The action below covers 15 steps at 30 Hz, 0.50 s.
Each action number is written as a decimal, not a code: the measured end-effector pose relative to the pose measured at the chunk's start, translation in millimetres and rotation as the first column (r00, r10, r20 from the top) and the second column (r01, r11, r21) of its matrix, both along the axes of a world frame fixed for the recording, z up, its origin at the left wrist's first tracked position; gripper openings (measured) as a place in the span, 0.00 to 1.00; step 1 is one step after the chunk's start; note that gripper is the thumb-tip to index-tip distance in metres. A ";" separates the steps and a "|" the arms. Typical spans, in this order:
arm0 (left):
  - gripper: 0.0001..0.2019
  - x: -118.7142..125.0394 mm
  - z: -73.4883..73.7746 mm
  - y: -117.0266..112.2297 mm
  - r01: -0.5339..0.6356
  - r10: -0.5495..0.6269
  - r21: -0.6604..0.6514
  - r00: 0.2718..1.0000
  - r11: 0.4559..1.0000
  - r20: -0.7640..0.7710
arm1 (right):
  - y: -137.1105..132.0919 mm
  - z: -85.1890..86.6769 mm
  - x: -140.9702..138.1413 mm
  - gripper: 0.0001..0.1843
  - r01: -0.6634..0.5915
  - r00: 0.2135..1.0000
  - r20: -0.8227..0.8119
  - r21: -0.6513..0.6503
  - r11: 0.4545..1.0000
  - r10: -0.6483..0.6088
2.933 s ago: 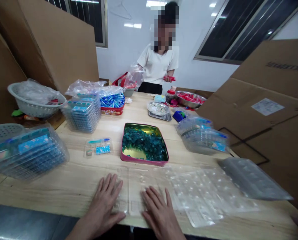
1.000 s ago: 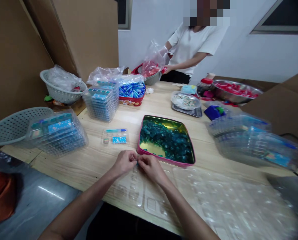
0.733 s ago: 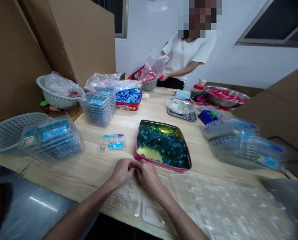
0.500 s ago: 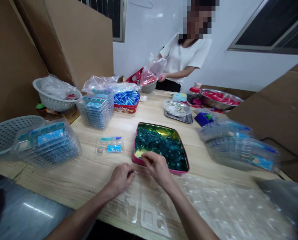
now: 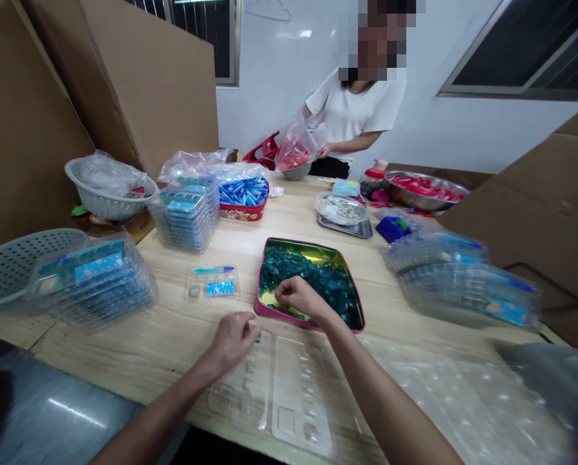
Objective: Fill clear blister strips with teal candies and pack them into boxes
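Observation:
My left hand (image 5: 234, 341) is closed at the near side of the tin, over the top of a clear plastic tray (image 5: 302, 397). A small teal piece (image 5: 258, 338) shows at its thumb and fingertips. My right hand (image 5: 299, 297) reaches into a pink-rimmed tin (image 5: 289, 316) with a gold inside. Its fingers are bunched together near the bare left corner; whatever they hold is hidden. Dark teal translucent pieces (image 5: 318, 278) fill much of the tin. Left of it lies a clear pack (image 5: 214, 283) with a blue pen, a blue patterned block and a small eraser-like piece.
Stacks of filled clear packs stand left (image 5: 92, 278), farther back (image 5: 185, 213) and right (image 5: 467, 290). Behind are a red tin of blue pens (image 5: 243, 194), a plate (image 5: 341, 210) and a steel bowl (image 5: 424, 192). Across the table a person in white (image 5: 351, 110) handles a plastic bag.
My right hand has moved up from the tin's near rim, farther inside. My left hand has shifted slightly, and the teal piece shows more. The person's bag and bowl have moved slightly right.

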<state>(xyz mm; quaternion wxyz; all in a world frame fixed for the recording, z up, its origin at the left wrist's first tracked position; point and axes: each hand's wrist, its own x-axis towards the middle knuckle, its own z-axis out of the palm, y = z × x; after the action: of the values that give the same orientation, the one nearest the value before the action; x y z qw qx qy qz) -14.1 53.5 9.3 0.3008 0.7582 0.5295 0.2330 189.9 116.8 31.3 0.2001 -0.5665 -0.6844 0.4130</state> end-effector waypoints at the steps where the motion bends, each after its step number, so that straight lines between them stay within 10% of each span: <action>1: 0.11 0.7 2.1 0.5 -0.021 0.021 0.025 1.000 0.999 0.002 | -1.5 -0.7 2.1 0.08 0.014 1.000 -0.022 -0.001 1.000 -0.014; 15: 0.07 2.2 12.5 -5.4 -0.088 0.113 -0.083 0.921 0.993 0.373 | -5.1 1.8 -0.9 0.05 0.135 0.955 -0.265 -0.005 0.991 -0.131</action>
<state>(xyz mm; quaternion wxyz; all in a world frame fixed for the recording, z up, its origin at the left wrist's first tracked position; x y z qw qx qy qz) -11.9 48.0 21.7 0.4087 0.6611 0.5073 0.3722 188.9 111.7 33.1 0.3209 -0.5497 -0.6147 0.4659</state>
